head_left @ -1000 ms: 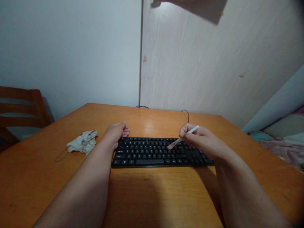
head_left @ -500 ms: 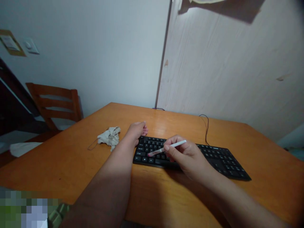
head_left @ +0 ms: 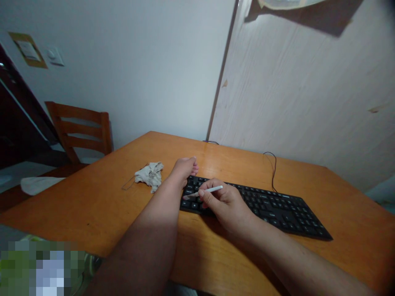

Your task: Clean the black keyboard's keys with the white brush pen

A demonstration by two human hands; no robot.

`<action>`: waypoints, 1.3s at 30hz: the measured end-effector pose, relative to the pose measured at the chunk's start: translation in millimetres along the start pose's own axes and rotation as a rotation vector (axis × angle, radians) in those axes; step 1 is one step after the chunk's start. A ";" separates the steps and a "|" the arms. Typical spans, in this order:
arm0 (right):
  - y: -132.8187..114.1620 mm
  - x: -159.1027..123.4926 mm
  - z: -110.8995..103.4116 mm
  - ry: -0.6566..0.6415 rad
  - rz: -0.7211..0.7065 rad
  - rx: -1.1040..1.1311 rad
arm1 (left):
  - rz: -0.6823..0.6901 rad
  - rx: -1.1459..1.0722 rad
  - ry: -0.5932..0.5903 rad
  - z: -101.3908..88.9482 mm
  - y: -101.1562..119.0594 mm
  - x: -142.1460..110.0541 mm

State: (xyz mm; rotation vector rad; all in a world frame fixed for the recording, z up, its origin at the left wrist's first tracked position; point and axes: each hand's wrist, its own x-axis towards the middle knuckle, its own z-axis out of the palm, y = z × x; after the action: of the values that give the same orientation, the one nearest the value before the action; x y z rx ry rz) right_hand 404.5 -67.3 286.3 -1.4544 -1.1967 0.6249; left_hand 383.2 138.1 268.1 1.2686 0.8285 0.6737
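A black keyboard [head_left: 277, 211] lies slantwise on the wooden table. In my right hand [head_left: 230, 205] is a small brush [head_left: 214, 189] with a white handle, pinched between thumb and fingers. Its reddish tip reaches the keys at the keyboard's left end, where the hand hides part of the key rows. My left hand [head_left: 186, 167] rests by the back left corner of the keyboard, its fingers curled in and seemingly around nothing. Left of that forearm lies a crumpled pale cloth [head_left: 150, 176] with a thin loop.
The wooden table [head_left: 123, 222] runs back to the wall. A dark cable [head_left: 274, 172] trails behind the keyboard. At the left stands a wooden chair [head_left: 82, 127], and a blurred-out patch covers the bottom left corner.
My right hand has carried the brush leftward along the keyboard from its right part to its left end. My left hand stays by the corner. The view has turned left, bringing more chair into sight.
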 end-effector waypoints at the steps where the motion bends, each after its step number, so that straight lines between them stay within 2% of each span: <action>1: 1.0 -0.6 -1.1 -0.004 0.004 -0.009 | 0.001 0.001 0.000 0.0 -0.2 -0.1; 12: -10.3 -15.3 -36.9 0.017 0.039 -0.166 | 0.013 -0.009 0.008 0.3 -0.6 -1.8; 22: -30.1 -28.8 -60.4 0.036 0.140 -0.151 | 0.016 0.013 0.008 -2.0 1.5 -2.4; 29: -31.4 -38.8 -84.7 0.013 0.157 -0.183 | 0.018 0.017 0.009 -2.6 2.5 -1.4; 35: -25.2 -50.1 -109.3 0.053 0.149 -0.338 | 0.022 0.013 0.010 -3.3 2.4 -1.5; 39: -25.4 -55.3 -119.9 0.079 0.169 -0.353 | 0.018 0.012 0.019 -3.7 2.9 -2.4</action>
State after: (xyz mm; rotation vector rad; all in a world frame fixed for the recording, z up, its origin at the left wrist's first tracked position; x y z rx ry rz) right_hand 481.6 -168.8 329.0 -1.8743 -1.1699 0.4792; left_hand 378.8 138.6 271.0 1.2840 0.8388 0.6970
